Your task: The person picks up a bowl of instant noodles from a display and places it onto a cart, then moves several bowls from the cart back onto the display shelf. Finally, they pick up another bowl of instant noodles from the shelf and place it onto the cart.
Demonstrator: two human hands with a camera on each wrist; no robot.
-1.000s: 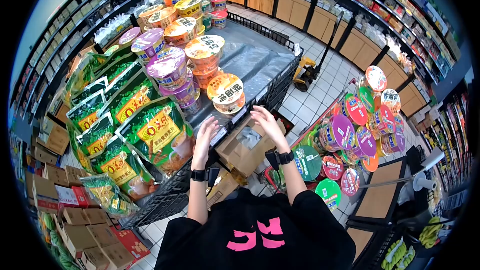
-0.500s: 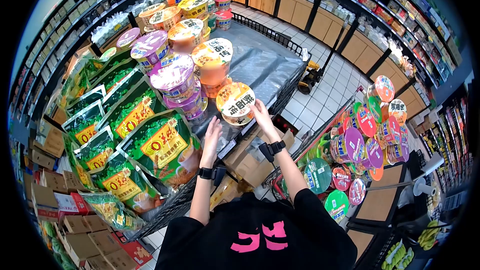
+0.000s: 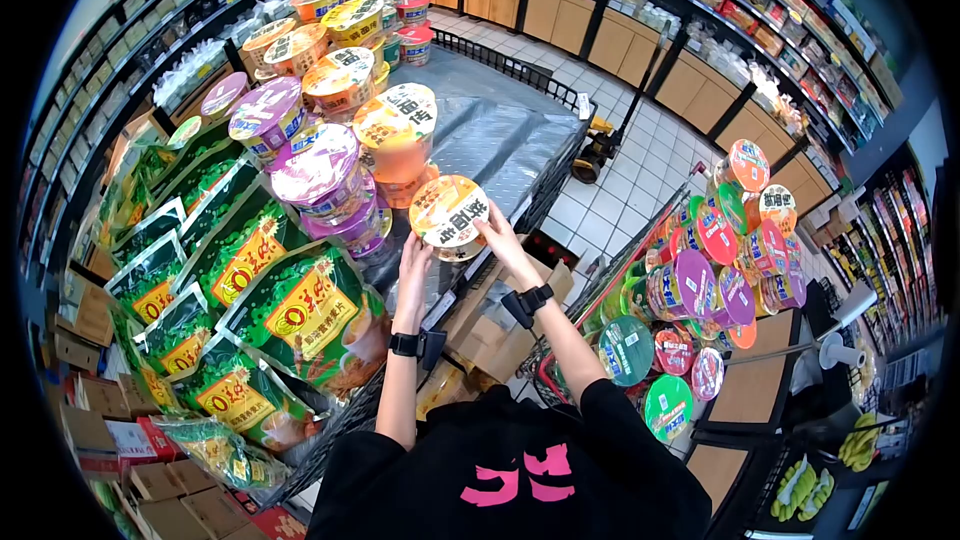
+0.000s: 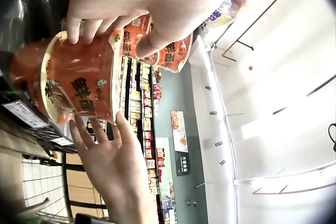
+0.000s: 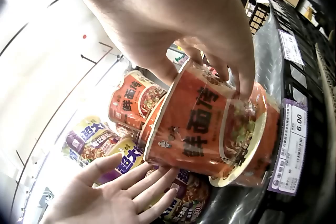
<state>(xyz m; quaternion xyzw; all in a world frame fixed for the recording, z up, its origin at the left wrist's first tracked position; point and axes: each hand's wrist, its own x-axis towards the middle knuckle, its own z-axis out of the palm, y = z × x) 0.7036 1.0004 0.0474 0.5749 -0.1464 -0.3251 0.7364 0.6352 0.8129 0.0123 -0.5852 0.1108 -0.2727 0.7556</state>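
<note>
Right hand [image 3: 500, 240] curls round the orange foil-lidded plastic noodle bowl [image 3: 447, 215] at the front edge of the grey metal table [image 3: 500, 140], left hand [image 3: 413, 262] flat-fingered against it at 7 o'clock. Slick wrap, so I reckon it could slip off.

1. The orange noodle bowl [image 5: 205, 129] I hold carries three big black Chinese characters on its side; the middle one is 面
2. The purple price tag [image 5: 291, 142] just beside it reads "6.00"
3. A purple cup [image 5: 126, 158] behind shows a white 大; its smaller print is too blurred
</note>
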